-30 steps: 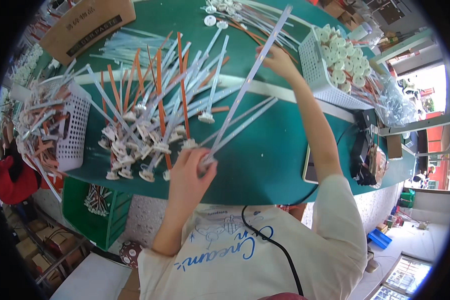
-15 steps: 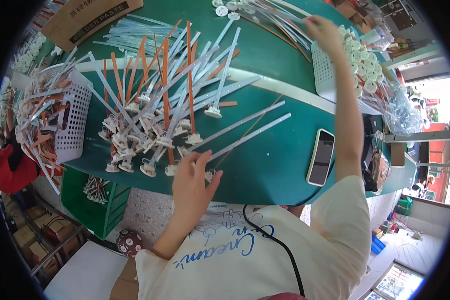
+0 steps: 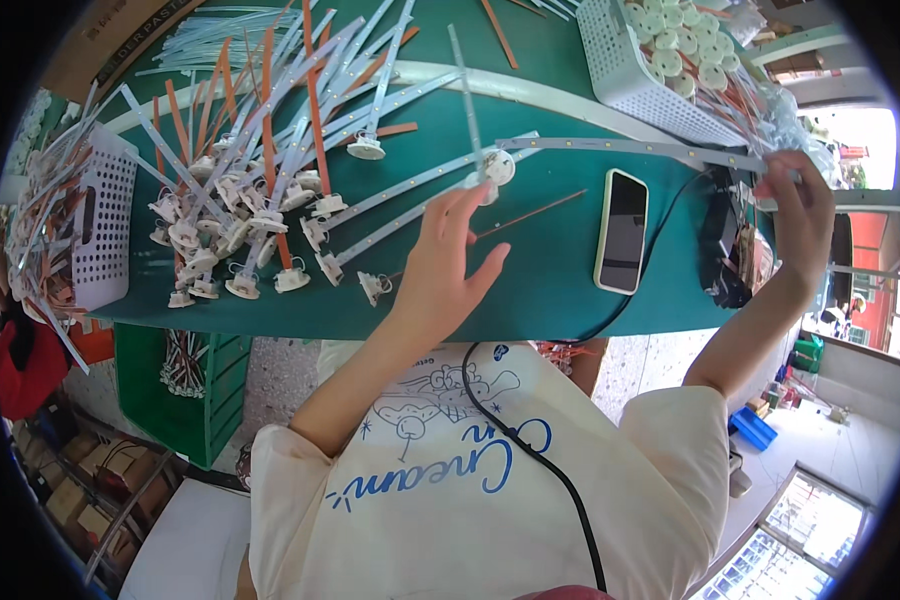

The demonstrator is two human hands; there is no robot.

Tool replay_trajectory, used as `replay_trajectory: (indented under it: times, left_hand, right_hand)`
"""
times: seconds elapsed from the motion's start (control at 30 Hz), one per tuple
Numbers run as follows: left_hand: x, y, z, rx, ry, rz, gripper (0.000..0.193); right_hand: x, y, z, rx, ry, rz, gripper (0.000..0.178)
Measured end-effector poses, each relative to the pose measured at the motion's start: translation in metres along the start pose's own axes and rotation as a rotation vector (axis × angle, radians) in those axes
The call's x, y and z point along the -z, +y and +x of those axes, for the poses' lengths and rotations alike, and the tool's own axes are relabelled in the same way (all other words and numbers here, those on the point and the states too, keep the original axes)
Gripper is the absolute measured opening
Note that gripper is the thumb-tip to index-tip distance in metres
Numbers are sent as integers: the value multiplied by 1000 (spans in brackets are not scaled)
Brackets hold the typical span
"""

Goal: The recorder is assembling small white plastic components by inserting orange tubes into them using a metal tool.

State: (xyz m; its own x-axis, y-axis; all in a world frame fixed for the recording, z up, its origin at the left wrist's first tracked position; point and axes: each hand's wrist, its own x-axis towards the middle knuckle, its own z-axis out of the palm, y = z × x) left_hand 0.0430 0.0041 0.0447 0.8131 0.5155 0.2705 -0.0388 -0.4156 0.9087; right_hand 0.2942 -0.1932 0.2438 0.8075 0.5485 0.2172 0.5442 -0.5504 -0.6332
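Note:
My right hand (image 3: 800, 205) pinches one end of a pale LED strip (image 3: 610, 146) on the right side. The strip stretches leftward over the table to a white round cap (image 3: 498, 166) at its other end. My left hand (image 3: 440, 250) reaches up to this cap, fingertips beside or touching it, thumb spread apart. A second, blurred translucent strip (image 3: 467, 90) rises from near those fingertips; its lower end is partly hidden. Left of my left hand lie many white-capped LED strips in a pile (image 3: 230, 225), some orange, with a loose white cap (image 3: 373, 287) nearest my wrist.
A phone (image 3: 622, 232) lies on the green table, a black cable beside it. One white basket (image 3: 630, 85) holds round white caps at the far right; another white basket (image 3: 105, 215) with strips stands left. A green bin (image 3: 225, 390) sits below the table edge.
My right hand has come back from beside the far right basket toward the right, now drawing out an LED strip. My left hand has moved right and farther up the table to the strip's cap.

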Motion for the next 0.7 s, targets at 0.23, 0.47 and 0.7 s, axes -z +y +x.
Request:
replay_trajectory:
  times: [0.23,0.47,0.7]
  left_hand:
    - [-30,-33,22,-105,65,302,54]
    - [-25,-42,27,-159,74,639,40]
    - [-28,-29,0,-280,-6,615,27]
  right_hand:
    - [3,40,-43,22,54,417,14]
    - [-79,46,-45,51,81,576,14]
    - [-190,34,-43,-81,-441,474,13]
